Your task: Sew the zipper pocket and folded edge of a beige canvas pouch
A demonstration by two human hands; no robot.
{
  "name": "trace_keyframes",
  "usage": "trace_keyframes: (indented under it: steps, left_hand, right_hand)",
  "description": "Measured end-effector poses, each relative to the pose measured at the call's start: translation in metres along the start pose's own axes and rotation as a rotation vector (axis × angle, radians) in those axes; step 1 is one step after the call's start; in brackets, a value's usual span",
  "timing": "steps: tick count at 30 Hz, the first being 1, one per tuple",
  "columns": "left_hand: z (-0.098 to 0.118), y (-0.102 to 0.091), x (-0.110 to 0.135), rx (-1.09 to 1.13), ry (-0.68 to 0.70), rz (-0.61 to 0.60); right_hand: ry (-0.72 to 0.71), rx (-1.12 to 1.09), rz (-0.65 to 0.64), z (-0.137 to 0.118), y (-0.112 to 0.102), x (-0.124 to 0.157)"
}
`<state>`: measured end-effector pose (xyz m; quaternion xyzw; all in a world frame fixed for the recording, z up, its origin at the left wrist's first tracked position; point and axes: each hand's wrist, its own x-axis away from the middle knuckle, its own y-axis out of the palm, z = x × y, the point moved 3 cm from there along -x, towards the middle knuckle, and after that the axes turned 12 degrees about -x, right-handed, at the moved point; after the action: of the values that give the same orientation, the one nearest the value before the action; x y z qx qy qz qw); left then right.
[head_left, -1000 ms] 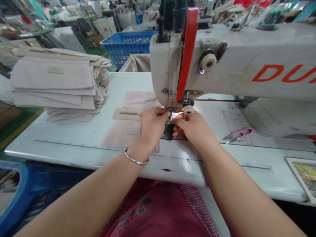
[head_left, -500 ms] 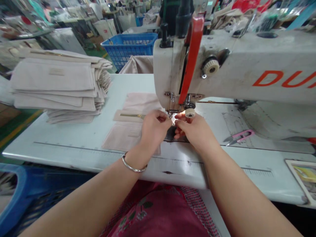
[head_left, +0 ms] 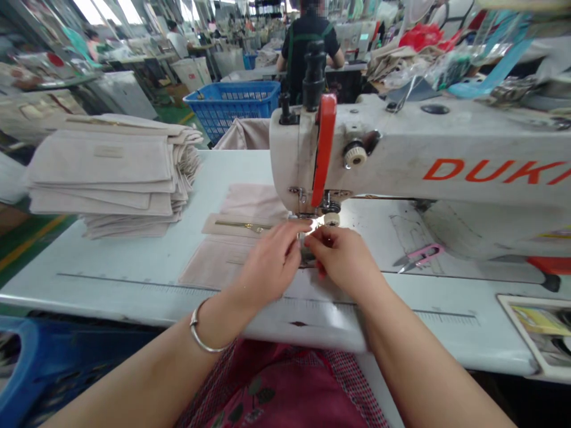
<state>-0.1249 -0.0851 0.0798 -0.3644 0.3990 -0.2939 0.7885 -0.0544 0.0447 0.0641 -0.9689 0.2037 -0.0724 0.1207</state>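
My left hand (head_left: 272, 258) is beside the needle area of the sewing machine (head_left: 297, 142), its index finger stretched to the presser foot and its thumb apart below. Close on the right of the needle, my right hand (head_left: 345, 255) has thumb and fingers pinched together; whatever is between them is too small to make out. A beige fabric piece (head_left: 209, 264) with a gold zipper (head_left: 236, 225) lies flat on the table, partly under my left hand. The lit needle spot is mostly hidden by my fingers.
A stack of folded beige fabric pieces (head_left: 100, 166) stands on the table (head_left: 134, 303) at left. Pink-handled thread snips (head_left: 422, 257) lie to the right. Behind are a blue basket (head_left: 236, 98) and a person (head_left: 307, 41). Another blue basket (head_left: 40, 356) is at lower left.
My left hand has loosened from a pinch and its index finger now reaches to the needle area. My right hand stays pinched close by. The camera view has shifted, showing more of the background.
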Motion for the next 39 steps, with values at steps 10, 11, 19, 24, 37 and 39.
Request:
trace_keyframes:
  steps: [10, 11, 19, 24, 37, 39]
  left_hand:
    - [-0.019, 0.010, -0.026, 0.086, -0.002, -0.198]
    - [-0.021, 0.011, -0.027, 0.114, -0.059, -0.211]
    - [-0.030, 0.017, -0.031, 0.233, -0.246, -0.230]
    - [-0.032, 0.018, -0.029, 0.288, -0.284, -0.214]
    - [-0.031, 0.016, -0.028, 0.551, -0.321, -0.214]
    - [-0.031, 0.016, -0.027, 0.550, -0.315, -0.212]
  right_hand:
    - [-0.276, 0.602, 0.226, 0.007, -0.074, 0.049]
    - [-0.288, 0.670, 0.265, 0.014, -0.093, 0.057]
    - [-0.433, 0.996, 0.198, 0.080, -0.165, 0.093]
    - [-0.413, 0.940, 0.190, 0.071, -0.156, 0.085]
    - [-0.027, 0.259, 0.071, 0.003, -0.028, 0.043]
    - [-0.044, 0.265, 0.096, 0.005, -0.025, 0.037]
